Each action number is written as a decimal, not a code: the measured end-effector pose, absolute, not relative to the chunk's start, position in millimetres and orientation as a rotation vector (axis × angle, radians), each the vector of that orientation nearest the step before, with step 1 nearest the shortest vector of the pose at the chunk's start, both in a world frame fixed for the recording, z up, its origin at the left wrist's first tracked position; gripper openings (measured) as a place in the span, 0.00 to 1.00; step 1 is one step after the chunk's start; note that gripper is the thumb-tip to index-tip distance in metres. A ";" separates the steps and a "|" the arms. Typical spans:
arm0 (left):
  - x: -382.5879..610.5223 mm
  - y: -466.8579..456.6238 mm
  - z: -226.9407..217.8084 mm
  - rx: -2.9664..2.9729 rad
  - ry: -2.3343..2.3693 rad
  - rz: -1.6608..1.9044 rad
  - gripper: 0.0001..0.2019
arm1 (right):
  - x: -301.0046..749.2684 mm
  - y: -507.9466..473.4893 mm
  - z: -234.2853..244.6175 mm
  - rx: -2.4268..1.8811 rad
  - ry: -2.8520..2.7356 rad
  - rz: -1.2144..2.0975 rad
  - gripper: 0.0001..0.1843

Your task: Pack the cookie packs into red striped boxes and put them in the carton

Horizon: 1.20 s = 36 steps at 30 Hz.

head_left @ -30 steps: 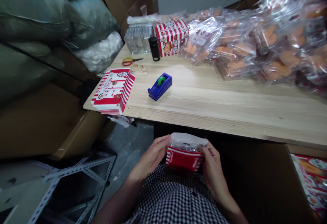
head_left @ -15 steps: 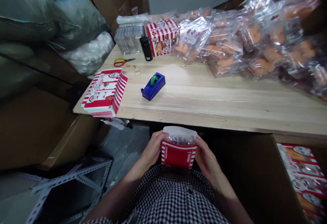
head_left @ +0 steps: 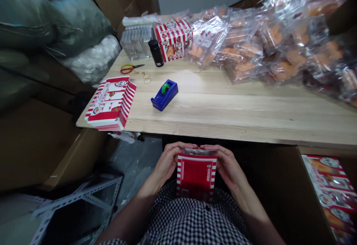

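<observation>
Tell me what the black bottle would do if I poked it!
The black bottle would probably tip, since it stands tall on a narrow base. Once down, it might roll, as its sides look round. The striped box beside it could block a fall that way.

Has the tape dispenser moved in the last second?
No; the tape dispenser keeps its place against the scissors and table edge; only the view shifted.

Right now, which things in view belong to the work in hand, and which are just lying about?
Belongs, judging by contact or matching print:
red striped box, held between left hand and right hand
stack of similarly striped cartons, on the table

Seemingly just lying about, untouched:
scissors
black cylinder
blue tape dispenser, though it may belong
</observation>
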State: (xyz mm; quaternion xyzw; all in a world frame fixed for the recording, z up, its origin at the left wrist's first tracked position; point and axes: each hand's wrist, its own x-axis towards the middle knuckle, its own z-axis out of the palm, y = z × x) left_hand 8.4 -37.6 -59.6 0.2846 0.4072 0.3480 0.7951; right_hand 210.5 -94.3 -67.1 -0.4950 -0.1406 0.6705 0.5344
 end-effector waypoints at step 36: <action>-6.6 -1.2 -24.7 1.569 0.858 0.376 0.16 | 240.3 -68.6 -40.8 -1.230 -1.150 1.714 0.16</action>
